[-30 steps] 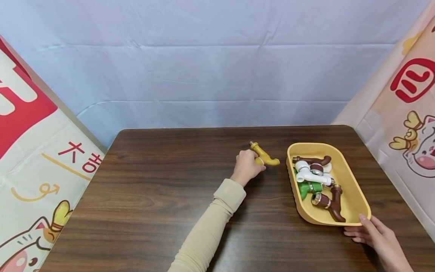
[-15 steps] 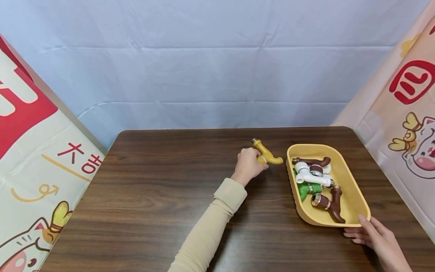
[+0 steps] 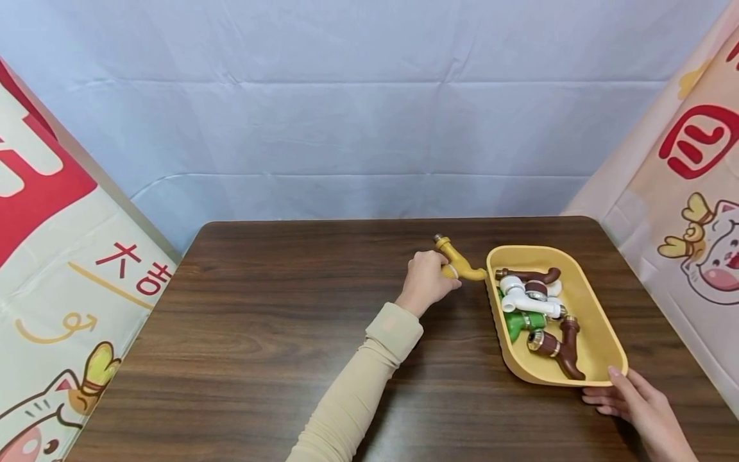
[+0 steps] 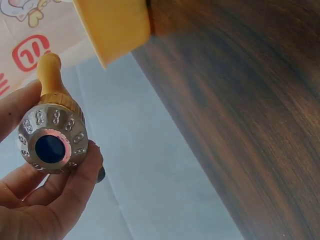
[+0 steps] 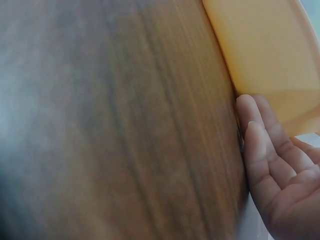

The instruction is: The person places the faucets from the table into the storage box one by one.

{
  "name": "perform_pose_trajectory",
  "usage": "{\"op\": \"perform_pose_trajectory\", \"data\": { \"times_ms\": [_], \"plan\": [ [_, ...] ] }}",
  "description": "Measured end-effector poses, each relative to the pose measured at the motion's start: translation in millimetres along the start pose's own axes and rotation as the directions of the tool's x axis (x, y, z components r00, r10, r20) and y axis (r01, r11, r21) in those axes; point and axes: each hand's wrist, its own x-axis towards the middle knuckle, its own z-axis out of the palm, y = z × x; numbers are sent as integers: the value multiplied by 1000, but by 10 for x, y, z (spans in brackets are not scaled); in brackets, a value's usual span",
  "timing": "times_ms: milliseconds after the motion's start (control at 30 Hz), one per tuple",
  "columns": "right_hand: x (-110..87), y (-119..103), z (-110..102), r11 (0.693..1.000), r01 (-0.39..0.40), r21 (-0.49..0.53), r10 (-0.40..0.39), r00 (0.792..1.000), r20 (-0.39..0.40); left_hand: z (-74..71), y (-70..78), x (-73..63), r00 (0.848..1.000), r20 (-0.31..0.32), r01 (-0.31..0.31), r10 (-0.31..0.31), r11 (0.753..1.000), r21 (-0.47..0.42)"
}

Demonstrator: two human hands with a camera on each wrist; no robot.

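My left hand (image 3: 427,279) grips a yellow faucet (image 3: 458,263) by its handle end, just left of a yellow bin (image 3: 597,350). The spout tip meets the bin's left rim in the head view, and the threaded end points to the back. In the left wrist view, thumb and fingers surround the faucet's silver end ring (image 4: 55,120) with its dark centre. At the bin's front right corner, my right hand (image 3: 649,407) holds on, thumb over the rim and fingers against the outer wall. Inside the bin lie a white faucet (image 3: 537,304), a green faucet (image 3: 526,321) and brown faucets (image 3: 568,354).
The dark wood table (image 3: 277,321) reaches back to a pale blue cloth backdrop (image 3: 346,141). Printed cloths with cartoon figures hang at the left (image 3: 86,289) and right (image 3: 693,212). The bin stands near the table's right edge.
My left hand has moved slightly right with the yellow faucet, bringing its spout from short of the bin up to the left rim. My right hand and the bin have stayed nearly still.
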Motion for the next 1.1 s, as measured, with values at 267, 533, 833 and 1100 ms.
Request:
{"op": "perform_pose_trajectory", "data": {
  "times_ms": [267,533,833,1100],
  "plan": [
    [-4,3,-2,1000,18,10,-18,1000,3,-8,89,-30,999,20,-43,43,999,5],
    [-16,20,-4,997,58,56,-59,998,14,-1,173,-71,990,58,-129,125,989,67],
    [-21,28,-6,995,64,74,-66,998,20,21,289,-102,979,75,-198,191,975,96],
    [-16,44,-8,991,84,104,-87,996,22,43,363,-129,962,92,-265,256,959,100]
  ]
}}
